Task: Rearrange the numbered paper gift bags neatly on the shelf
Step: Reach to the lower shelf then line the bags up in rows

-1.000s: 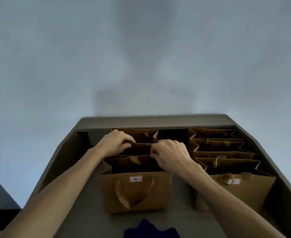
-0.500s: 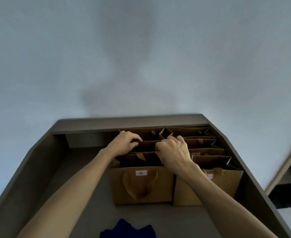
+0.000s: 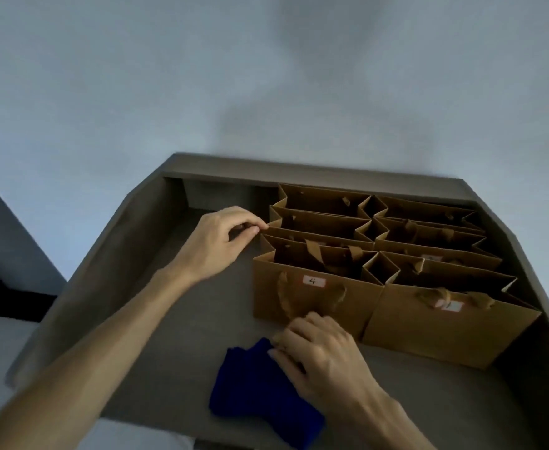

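Several brown paper gift bags stand in two rows on the grey shelf [image 3: 169,319], pressed side by side at the right. The front left bag [image 3: 302,306] carries a white label reading 4. The front right bag [image 3: 442,332] has a label half hidden by its handle. My left hand [image 3: 221,241] hovers at the left corner of a middle bag in the left row [image 3: 312,238], fingertips pinched together at its rim. My right hand [image 3: 322,355] rests low in front of bag 4, fingers on a blue cloth [image 3: 257,391].
The shelf has raised side walls and a back wall [image 3: 214,196]. Bare shelf floor lies left of the bags. A pale wall rises behind. The blue cloth lies near the shelf's front edge.
The left row of bags now sits against the right row. My right hand has left the bag rims and dropped to the blue cloth. My left hand has slid to the row's left side.
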`<control>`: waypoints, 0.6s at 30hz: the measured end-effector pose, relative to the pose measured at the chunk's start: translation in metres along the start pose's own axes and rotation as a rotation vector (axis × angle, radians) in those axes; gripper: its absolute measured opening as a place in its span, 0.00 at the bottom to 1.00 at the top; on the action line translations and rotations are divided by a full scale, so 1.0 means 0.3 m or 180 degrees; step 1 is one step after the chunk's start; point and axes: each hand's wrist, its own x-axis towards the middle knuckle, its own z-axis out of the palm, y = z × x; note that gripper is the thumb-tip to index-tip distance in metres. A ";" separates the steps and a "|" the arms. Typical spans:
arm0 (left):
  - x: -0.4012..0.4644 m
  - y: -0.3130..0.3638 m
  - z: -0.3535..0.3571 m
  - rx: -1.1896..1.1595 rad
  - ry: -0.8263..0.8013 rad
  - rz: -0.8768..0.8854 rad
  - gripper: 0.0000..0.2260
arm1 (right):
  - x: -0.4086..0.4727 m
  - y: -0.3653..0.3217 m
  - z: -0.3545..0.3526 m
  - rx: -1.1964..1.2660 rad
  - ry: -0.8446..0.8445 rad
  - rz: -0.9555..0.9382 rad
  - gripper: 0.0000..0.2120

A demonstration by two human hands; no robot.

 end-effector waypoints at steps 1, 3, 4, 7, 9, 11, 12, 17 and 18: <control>-0.054 -0.003 -0.011 -0.0097 0.0076 -0.0069 0.08 | -0.023 -0.008 0.037 0.0125 -0.0302 0.0190 0.16; -0.159 -0.019 -0.023 -0.0253 0.0150 -0.0215 0.08 | -0.075 0.003 0.108 0.0497 -0.0695 0.0577 0.27; -0.208 -0.035 -0.026 -0.0318 0.0156 -0.0287 0.08 | -0.099 0.007 0.141 0.0637 -0.0693 0.0665 0.30; -0.336 -0.096 -0.029 -0.0525 0.0137 -0.0504 0.07 | -0.106 -0.027 0.216 0.0897 -0.0165 0.0942 0.23; -0.397 -0.140 -0.035 -0.0671 0.0164 -0.0591 0.06 | -0.065 -0.073 0.261 0.0935 0.0125 0.1122 0.19; -0.440 -0.183 -0.048 -0.0755 0.0199 -0.0641 0.07 | 0.013 -0.130 0.304 0.0902 0.0191 0.1104 0.21; -0.457 -0.204 -0.055 -0.0769 0.0236 -0.0676 0.09 | 0.058 -0.161 0.316 0.0895 0.0158 0.1085 0.24; -0.519 -0.285 -0.075 -0.0823 0.0505 -0.0936 0.07 | 0.240 -0.270 0.402 0.0919 0.0135 0.1121 0.30; -0.531 -0.295 -0.075 -0.0833 0.0532 -0.0987 0.06 | 0.258 -0.281 0.413 0.0902 0.0173 0.1103 0.30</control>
